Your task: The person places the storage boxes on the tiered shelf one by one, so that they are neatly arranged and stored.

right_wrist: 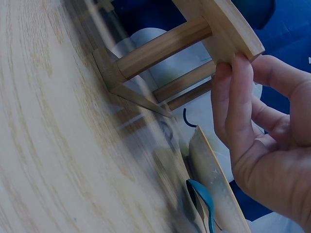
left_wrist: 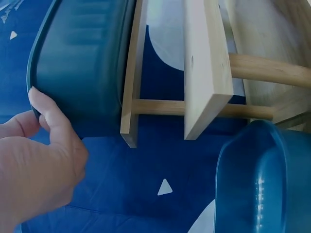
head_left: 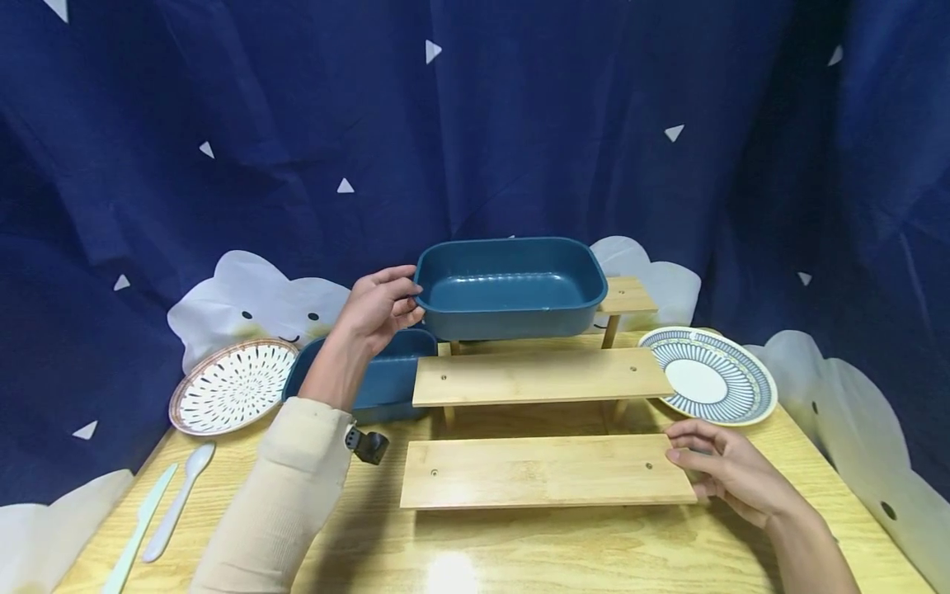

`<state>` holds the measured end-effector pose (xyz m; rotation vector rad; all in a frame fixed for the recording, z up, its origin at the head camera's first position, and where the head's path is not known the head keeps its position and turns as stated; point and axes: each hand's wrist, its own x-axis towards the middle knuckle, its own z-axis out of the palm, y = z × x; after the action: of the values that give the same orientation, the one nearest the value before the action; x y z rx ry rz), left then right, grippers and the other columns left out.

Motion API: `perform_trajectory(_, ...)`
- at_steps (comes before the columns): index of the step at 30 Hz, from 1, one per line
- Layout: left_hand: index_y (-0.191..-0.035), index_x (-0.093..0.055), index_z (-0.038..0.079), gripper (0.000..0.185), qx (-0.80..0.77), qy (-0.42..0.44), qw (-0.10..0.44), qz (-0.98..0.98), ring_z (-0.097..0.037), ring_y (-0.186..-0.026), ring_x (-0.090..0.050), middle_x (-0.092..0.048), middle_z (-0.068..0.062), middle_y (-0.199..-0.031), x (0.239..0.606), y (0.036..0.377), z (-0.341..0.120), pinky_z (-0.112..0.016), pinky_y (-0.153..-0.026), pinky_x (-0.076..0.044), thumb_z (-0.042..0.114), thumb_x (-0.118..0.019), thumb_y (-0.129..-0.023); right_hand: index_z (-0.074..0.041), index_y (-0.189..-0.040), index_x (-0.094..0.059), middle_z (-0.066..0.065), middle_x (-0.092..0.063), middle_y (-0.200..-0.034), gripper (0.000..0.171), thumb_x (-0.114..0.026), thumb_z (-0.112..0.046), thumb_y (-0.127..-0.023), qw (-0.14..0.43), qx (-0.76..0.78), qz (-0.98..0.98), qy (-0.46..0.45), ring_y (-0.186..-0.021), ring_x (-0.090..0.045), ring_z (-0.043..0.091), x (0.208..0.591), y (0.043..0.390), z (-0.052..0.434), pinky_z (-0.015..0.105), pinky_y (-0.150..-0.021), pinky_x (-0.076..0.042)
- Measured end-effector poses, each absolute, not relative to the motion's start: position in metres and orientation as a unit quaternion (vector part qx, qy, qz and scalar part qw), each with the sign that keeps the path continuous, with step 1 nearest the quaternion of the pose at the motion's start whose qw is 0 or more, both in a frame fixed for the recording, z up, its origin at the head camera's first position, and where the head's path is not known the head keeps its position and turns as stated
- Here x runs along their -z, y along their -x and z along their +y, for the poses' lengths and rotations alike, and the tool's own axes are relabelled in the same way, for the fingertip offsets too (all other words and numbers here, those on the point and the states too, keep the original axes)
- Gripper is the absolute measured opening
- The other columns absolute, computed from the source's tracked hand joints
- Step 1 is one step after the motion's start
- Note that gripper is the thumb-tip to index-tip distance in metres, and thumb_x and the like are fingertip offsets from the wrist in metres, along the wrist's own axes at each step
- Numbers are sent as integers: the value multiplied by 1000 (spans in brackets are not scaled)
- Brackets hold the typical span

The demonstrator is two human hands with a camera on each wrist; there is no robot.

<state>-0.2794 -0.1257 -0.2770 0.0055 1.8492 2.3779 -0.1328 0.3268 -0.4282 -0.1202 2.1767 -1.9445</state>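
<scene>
A rectangular blue plastic tub sits on the top tier of a three-step wooden rack. My left hand pinches the tub's left rim, fingers and thumb on either side of it, as the left wrist view shows with the tub wall. At the rack's lowest board, my right hand grips the right end between thumb and fingers. The right wrist view shows those fingertips against the board's underside. The middle board is bare.
A second blue tub stands left of the rack, partly behind my left arm. Further left lie a speckled plate, a pale spoon and a green knife. A blue-patterned plate is at right; a teal spoon shows low down.
</scene>
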Motion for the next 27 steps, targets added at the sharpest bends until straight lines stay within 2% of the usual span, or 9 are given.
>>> perform_trajectory(10,-152,-42,4,50,-793,-5,65,606,-12,-72,-55,-52,-12,-100,279,281,-115,-21,-70,-58,1,-54,-103,-9,-119,-59,1,-61,-106,21,-63,-4,-98,111,666,736,43,-84,-56,9,430,132,328,27,-54,-55)
perform_trajectory(16,-154,-37,2,57,-816,-4,60,575,-13,-78,-53,-47,-16,-118,279,282,-107,-24,-76,-58,-4,-56,-100,-11,-118,-60,1,-61,-106,21,-61,-1,-99,109,674,729,57,-82,-55,10,433,134,328,26,-52,-54)
perform_trajectory(22,-151,-41,0,55,-825,-3,64,562,-12,-82,-55,-36,-23,-150,280,283,-101,-23,-78,-58,-6,-57,-99,-9,-120,-59,2,-61,-107,22,-61,-2,-99,107,670,733,59,-83,-56,10,434,134,329,27,-53,-54)
perform_trajectory(27,-150,-42,-2,54,-828,-3,60,557,-13,-86,-55,-35,-24,-154,280,285,-98,-23,-78,-59,-7,-58,-99,-9,-120,-58,1,-61,-107,22,-62,-4,-99,106,662,741,49,-84,-56,10,432,133,328,28,-55,-56)
